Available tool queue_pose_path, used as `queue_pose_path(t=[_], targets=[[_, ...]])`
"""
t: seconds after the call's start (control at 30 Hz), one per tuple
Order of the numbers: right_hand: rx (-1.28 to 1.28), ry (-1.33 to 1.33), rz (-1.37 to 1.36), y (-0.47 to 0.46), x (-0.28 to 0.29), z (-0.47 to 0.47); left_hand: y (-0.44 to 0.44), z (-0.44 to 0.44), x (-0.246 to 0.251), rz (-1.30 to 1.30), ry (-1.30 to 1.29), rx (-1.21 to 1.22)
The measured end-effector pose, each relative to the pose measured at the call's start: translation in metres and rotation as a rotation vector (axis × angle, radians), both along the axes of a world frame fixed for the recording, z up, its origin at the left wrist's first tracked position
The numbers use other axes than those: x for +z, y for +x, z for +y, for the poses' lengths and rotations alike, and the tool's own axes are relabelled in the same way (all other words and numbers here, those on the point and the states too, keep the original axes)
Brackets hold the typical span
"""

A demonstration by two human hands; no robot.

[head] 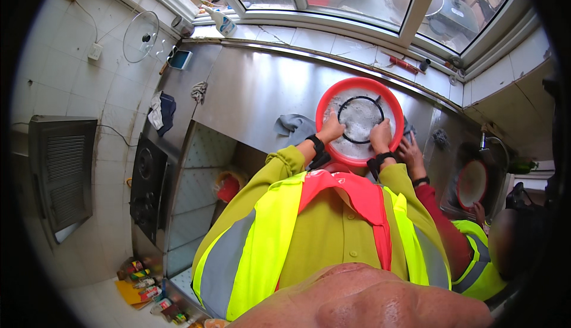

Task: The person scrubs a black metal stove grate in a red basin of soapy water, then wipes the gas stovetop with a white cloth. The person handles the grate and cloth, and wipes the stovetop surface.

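Note:
A red plastic basin (320,118) with foamy water stands on the stainless steel counter (250,87). A thin black ring (362,97), perhaps a stove pan support, lies level over the foam inside it. My left hand (332,127) holds the ring's left side; my right hand (381,135) holds its lower right side. Both wrists wear black bands. A grey cloth (294,125) lies on the counter just left of the basin. Another grey cloth (408,127) lies to the basin's right, under a co-worker's hand (412,153).
A co-worker in a hi-vis vest (479,256) stands close on my right, by a sink with a second red-rimmed basin (472,184). A dark scouring pad (440,137) lies between. To the left are a black gas hob (147,185), a crumpled rag (199,92) and a dark cloth (167,113).

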State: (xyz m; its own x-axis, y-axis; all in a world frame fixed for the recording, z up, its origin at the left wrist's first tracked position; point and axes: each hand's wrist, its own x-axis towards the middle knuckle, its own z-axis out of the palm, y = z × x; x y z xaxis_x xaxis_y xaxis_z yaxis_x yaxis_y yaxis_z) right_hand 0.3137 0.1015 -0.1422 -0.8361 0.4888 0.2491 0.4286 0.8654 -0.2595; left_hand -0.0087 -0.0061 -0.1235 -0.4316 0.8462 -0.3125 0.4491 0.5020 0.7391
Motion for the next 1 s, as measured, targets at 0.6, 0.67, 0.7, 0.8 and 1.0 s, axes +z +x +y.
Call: queue_pose_path(t=[0.6,0.67,0.7,0.8,1.0], targets=[[-0.605,-1.068,0.637,-0.091,0.078,0.0,0.021,-0.017,0.106,-0.33,0.379,0.162],[-0.597,-1.155,0.86,-0.092,0.099,-0.003,0.026,-0.022,0.131,-0.32,0.498,0.132],[-0.479,-1.177,1.053,-0.093,0.105,-0.004,0.028,-0.025,0.14,-0.305,0.586,0.109],[-0.526,-1.067,0.984,-0.093,0.108,-0.003,0.03,-0.031,0.148,-0.223,0.611,0.097],[-0.589,-1.229,0.609,-0.088,0.078,0.0,0.02,-0.04,0.134,-0.08,0.424,0.072]])
